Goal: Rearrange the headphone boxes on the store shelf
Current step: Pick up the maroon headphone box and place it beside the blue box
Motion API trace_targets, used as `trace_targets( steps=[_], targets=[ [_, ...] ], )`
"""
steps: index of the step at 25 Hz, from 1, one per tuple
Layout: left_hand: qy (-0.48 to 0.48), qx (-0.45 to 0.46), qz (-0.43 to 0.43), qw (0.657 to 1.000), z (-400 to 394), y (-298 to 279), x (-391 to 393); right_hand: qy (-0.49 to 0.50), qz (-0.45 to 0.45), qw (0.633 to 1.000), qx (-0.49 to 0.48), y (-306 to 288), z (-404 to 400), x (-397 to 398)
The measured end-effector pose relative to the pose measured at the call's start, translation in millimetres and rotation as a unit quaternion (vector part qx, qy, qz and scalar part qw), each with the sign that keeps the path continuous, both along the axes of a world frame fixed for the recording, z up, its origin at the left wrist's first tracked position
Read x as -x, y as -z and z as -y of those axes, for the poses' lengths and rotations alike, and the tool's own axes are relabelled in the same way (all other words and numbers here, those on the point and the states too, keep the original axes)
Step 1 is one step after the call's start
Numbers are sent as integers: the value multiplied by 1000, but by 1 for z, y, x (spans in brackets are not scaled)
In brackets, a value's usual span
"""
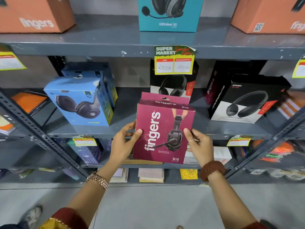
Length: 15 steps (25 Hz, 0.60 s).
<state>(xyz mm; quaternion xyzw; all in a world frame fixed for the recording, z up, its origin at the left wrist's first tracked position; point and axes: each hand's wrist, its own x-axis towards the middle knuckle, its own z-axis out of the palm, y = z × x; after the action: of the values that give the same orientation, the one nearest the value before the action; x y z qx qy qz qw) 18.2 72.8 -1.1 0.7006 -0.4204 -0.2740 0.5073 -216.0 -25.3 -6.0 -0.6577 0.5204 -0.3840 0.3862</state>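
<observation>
A maroon "fingers" S10 headphone box is held upright in front of the middle grey shelf. My left hand grips its left edge and my right hand grips its right edge. On that shelf stand a blue headphone box at the left, a black-and-white box behind the maroon one, and a black Rockerz box at the right. Whether the maroon box rests on the shelf or hangs just off it, I cannot tell.
The upper shelf carries a teal headset box between two orange boxes. A yellow price tag hangs from its edge. Lower shelves hold small packets. Slanted metal braces flank the bay. Grey floor lies below.
</observation>
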Motion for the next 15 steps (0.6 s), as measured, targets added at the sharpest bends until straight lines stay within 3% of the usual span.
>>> trace_targets(
  steps=[4, 7, 15],
  targets=[
    [5, 15, 31, 999, -23, 7, -40, -58, 73, 994, -63, -3, -12, -48],
    [32, 44, -19, 998, -24, 14, -69, -90, 126, 982, -106, -12, -12, -96],
    [32, 99, -137, 985, 20, 22, -123, -77, 129, 978, -143, -3, 43, -185]
  ],
)
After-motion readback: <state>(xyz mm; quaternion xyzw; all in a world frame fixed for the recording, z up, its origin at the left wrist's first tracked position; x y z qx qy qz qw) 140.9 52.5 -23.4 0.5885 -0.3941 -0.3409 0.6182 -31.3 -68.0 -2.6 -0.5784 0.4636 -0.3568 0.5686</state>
